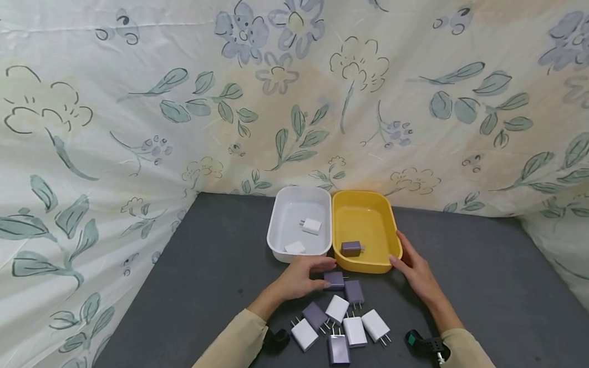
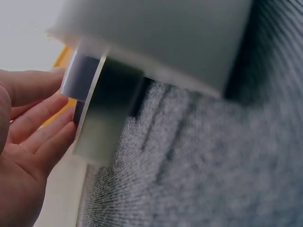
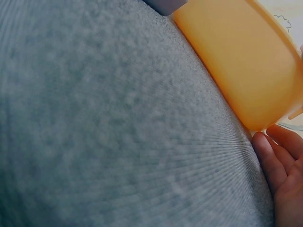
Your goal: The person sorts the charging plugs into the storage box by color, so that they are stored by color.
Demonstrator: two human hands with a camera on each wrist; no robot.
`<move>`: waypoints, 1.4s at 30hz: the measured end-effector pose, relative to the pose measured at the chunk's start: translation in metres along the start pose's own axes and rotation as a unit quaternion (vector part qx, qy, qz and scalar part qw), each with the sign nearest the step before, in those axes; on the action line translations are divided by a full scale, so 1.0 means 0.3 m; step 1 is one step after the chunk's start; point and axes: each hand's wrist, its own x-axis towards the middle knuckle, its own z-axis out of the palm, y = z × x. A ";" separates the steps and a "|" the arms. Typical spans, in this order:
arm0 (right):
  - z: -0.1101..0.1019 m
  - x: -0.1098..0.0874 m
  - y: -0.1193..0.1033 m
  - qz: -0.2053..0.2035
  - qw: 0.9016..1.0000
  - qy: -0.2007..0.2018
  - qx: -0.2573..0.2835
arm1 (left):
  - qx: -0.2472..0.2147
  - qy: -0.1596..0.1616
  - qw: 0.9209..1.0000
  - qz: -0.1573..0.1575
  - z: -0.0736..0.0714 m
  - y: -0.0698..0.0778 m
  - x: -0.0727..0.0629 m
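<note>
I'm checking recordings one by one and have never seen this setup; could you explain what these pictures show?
There is no machine here: a person works bare-handed. The wide picture comes from a camera worn on the head, looking forward and down; the two close ones come from cameras worn on the wrists.

On the dark table stand a white tub with two white wall chargers inside and, beside it, a yellow tub with one purple wall charger. Eight more lie in front, four white and four purple.

The left hand has its thumb and fingers at the nearest purple charger; whether its grip has closed is unclear. The right hand touches the yellow tub's right side.
</note>
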 end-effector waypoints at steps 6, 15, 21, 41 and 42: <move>-0.003 0.006 0.003 -0.014 1.000 -0.005 0.020 | 0.020 -0.016 1.000 -0.011 0.003 -0.006 0.004; -0.004 0.007 0.009 -0.021 1.000 -0.004 0.020 | 0.031 -0.017 0.999 -0.017 0.006 -0.021 0.013; -0.003 -0.001 -0.002 -0.016 1.000 -0.001 0.016 | 0.040 -0.021 0.999 -0.012 0.012 -0.027 0.011; -0.003 0.000 0.005 -0.011 1.000 -0.002 0.014 | 0.078 0.009 0.997 0.014 0.015 -0.020 -0.005; -0.004 -0.001 0.005 -0.012 1.000 -0.002 0.015 | 0.078 0.012 0.997 0.016 0.013 -0.018 -0.007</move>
